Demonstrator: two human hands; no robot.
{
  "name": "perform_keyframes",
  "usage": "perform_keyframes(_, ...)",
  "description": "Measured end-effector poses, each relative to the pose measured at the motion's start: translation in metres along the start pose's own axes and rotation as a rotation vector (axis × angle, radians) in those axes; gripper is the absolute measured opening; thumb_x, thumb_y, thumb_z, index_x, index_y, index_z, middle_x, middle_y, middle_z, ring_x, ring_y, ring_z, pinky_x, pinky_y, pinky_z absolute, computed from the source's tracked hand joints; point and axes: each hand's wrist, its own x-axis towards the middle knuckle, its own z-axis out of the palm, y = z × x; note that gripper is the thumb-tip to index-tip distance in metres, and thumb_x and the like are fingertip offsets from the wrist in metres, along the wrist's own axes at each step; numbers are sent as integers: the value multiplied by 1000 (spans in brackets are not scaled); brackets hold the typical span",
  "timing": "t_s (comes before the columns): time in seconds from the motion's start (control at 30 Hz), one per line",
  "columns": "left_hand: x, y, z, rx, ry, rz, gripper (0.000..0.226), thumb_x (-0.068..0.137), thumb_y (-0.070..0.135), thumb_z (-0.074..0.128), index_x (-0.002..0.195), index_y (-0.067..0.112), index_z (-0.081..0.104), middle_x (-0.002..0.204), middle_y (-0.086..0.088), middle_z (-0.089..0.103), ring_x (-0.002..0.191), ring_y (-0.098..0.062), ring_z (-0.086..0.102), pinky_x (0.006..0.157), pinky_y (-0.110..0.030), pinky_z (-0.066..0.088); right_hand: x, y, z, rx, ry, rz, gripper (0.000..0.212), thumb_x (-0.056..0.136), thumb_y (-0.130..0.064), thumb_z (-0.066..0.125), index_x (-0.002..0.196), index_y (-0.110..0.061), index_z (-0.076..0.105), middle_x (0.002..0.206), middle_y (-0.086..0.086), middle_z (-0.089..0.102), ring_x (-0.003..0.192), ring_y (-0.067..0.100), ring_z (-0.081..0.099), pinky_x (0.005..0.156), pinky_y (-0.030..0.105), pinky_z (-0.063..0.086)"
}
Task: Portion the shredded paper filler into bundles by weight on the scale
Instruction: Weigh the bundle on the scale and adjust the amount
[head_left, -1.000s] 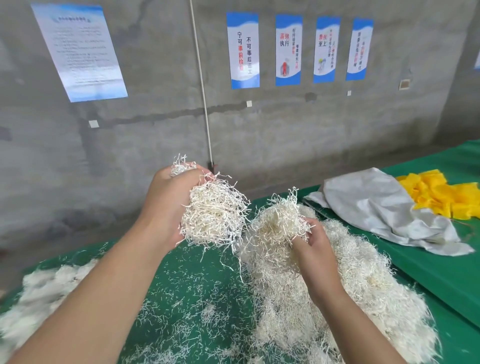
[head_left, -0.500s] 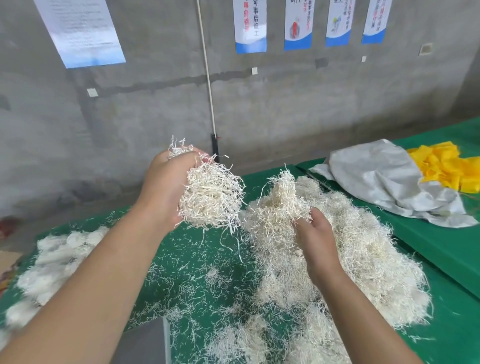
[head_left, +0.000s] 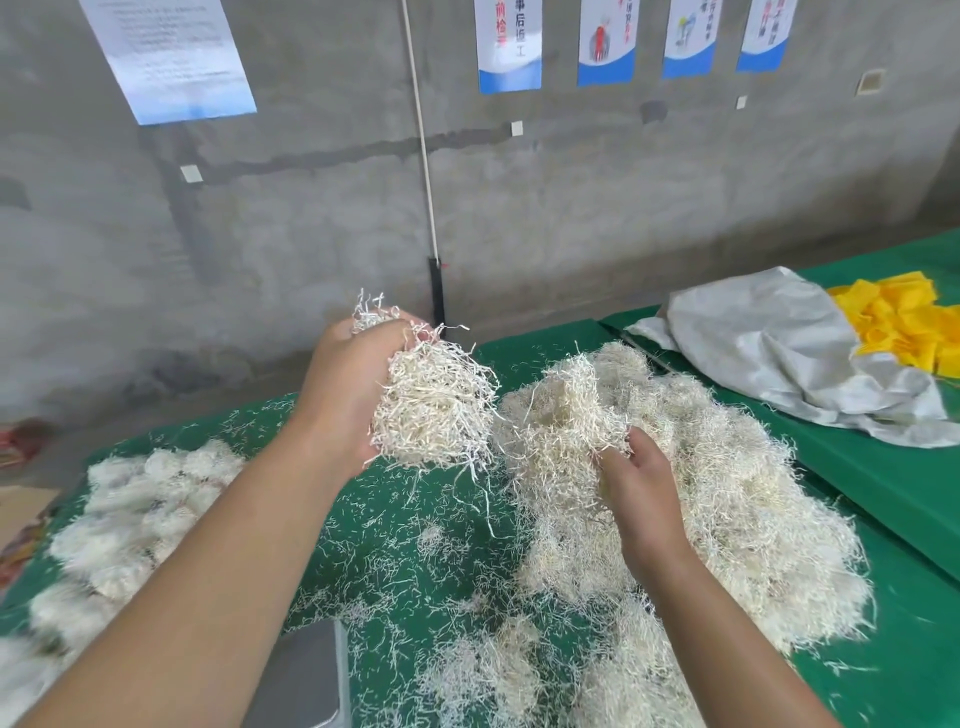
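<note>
Grey metal at our near edge looks like the scale (head_left: 306, 675). Beyond it, our right hand (head_left: 636, 488) pinches strands from the big paper pile (head_left: 727, 493) on the green table (head_left: 909, 649); our raised left hand (head_left: 353, 384) clutches a bundle (head_left: 431, 410). Light, springy, tangling stuff, we judge: grab deep, squeeze loosely. Finished bundles (head_left: 130, 509) sit far left.

Two bare forearms, left hand (head_left: 349, 384), right hand (head_left: 641, 491), no sleeves, rings or gloves
</note>
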Motion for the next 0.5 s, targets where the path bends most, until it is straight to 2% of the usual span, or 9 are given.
perform_keyframes(0.07,-3,-3,1,21,-25,3,44,68,20,69,111,8,73,83,-12,69,68,-28,70,56,-41,57,-1,0,0,-6,11,-5,71,103,-22,54,166,-27,22,168,-1,31,85,-30,51,74,13,49)
perform_keyframes(0.17,-7,-10,1,33,-40,-19,41,67,22,68,106,12,75,84,-10,72,70,-27,72,56,-40,58,-2,-3,1,19,26,23,70,103,-18,52,166,-25,23,167,0,32,85,-31,23,51,4,47)
perform_keyframes(0.23,-7,-15,-2,74,-8,-44,44,71,24,68,114,15,73,97,-10,73,82,-28,72,62,-45,61,-2,-3,0,55,31,13,70,103,-18,51,166,-26,23,164,0,37,83,-34,25,73,10,51)
perform_keyframes(0.27,-7,-17,-4,87,1,-37,37,77,23,66,112,18,75,96,-7,74,81,-26,72,58,-41,59,-2,-2,1,73,30,-1,70,103,-18,51,166,-25,23,156,-4,46,83,-35,31,83,18,49)
perform_keyframes(0.33,-10,-21,-7,116,-25,2,26,83,18,59,98,23,80,87,-2,74,75,-23,69,55,-37,56,-3,-3,1,86,41,-9,67,104,-19,51,166,-25,26,116,-28,58,92,-25,43,80,17,47)
perform_keyframes(0.4,-15,-25,-7,193,-41,6,32,77,25,57,98,30,80,107,-3,71,94,-29,65,77,-48,60,-4,-4,2,111,53,35,64,105,-21,51,165,-27,30,83,-38,54,99,-12,42,68,17,40)
perform_keyframes(0.43,-18,-26,-7,220,-38,-6,37,72,29,56,101,35,80,118,-3,67,105,-31,62,91,-55,56,-4,-2,2,114,49,44,63,104,-23,51,164,-29,31,80,-38,56,98,-11,46,67,18,39)
perform_keyframes(0.47,-20,-27,-7,229,-36,-18,41,70,31,56,103,38,79,125,-2,63,112,-31,59,97,-58,53,-4,0,3,96,43,38,64,103,-26,51,164,-29,31,85,-35,61,94,-12,53,65,17,41)
perform_keyframes(0.5,-23,-30,-7,232,-26,-25,40,71,31,56,103,40,79,127,2,62,116,-29,57,98,-55,52,-4,3,3,41,30,23,67,101,-29,51,164,-29,29,128,-28,50,87,-14,61,60,14,46)
